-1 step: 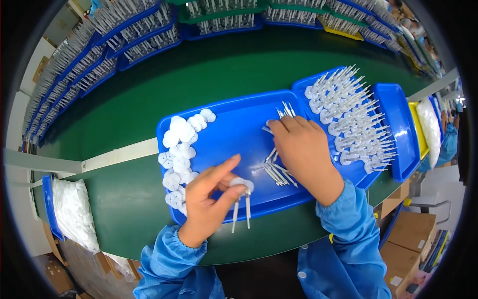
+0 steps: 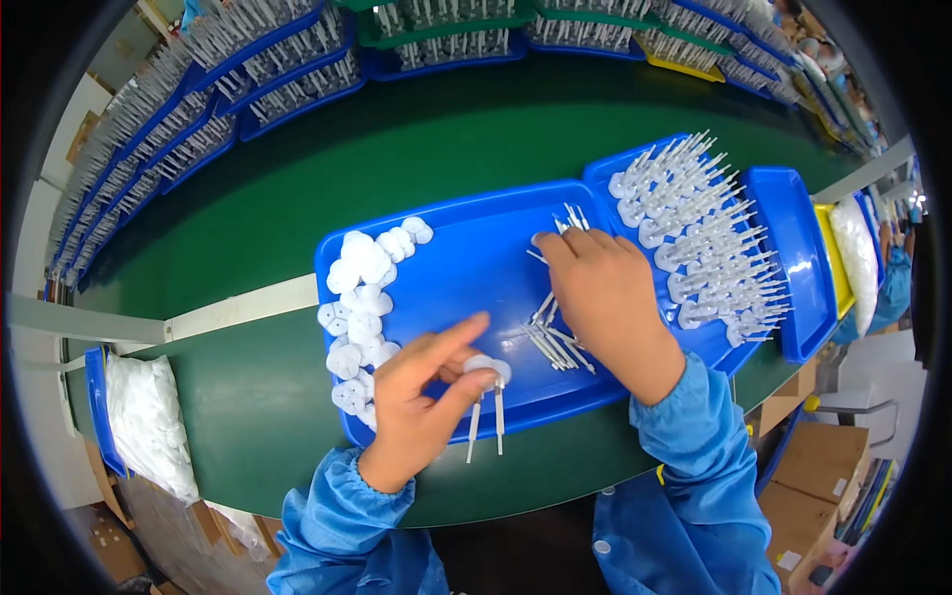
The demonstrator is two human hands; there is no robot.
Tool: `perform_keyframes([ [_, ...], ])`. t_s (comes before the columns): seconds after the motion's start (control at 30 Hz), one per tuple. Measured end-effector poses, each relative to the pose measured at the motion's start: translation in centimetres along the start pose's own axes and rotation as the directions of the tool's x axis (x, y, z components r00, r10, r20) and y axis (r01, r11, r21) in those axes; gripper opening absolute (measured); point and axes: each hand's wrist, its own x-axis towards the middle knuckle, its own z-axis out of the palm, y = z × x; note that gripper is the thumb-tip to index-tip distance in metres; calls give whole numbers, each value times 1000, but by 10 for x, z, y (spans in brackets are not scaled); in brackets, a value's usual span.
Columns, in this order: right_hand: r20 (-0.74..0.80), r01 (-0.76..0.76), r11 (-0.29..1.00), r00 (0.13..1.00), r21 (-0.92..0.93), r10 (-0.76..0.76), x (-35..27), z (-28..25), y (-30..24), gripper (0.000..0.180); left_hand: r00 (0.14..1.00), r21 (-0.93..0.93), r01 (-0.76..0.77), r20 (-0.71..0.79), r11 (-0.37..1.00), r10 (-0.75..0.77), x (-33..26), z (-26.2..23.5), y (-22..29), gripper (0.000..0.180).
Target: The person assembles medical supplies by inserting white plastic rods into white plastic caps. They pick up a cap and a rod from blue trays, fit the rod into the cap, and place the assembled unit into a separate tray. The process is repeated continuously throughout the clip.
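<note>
One head-worn fisheye view looks steeply down from close above the green desk (image 2: 297,228), facing its far edge.

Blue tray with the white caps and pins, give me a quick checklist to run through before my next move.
1. Left hand holds a white cap with two pins hanging: ok.
2. Right hand rests on the loose pins: ok.
3. Pin actually gripped by the right hand: cannot tell, fingers hide it.
4. Loose white caps lie along the left side of the blue tray: ok.
5. Finished pieces fill the right-hand tray: ok.
</note>
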Motion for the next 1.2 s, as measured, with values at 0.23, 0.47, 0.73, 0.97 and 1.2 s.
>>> perform_keyframes([
  [0.23,253,-281,45,913,958,320,-11,-8,-16,24,993,115,-108,69,987,101,8,-11,-11,50],
  [0.47,273,-298,189,951,936,147,-31,-5,-30,20,981,256,-189,99,948,169,10,-6,-7,63],
  [0.73,8,-3,773,1000,635,-3,-29,-11,-31,26,985,302,-168,24,938,169,9,-6,-3,60],
  [0.97,22,-33,774,999,632,24,-33,-14,-33,23,980,339,-157,-64,928,189,8,-2,-4,57],
  [1.2,192,-229,653,973,722,128,-36,-19,-43,16,970,424,-205,-31,882,241,9,-6,-6,55],
])
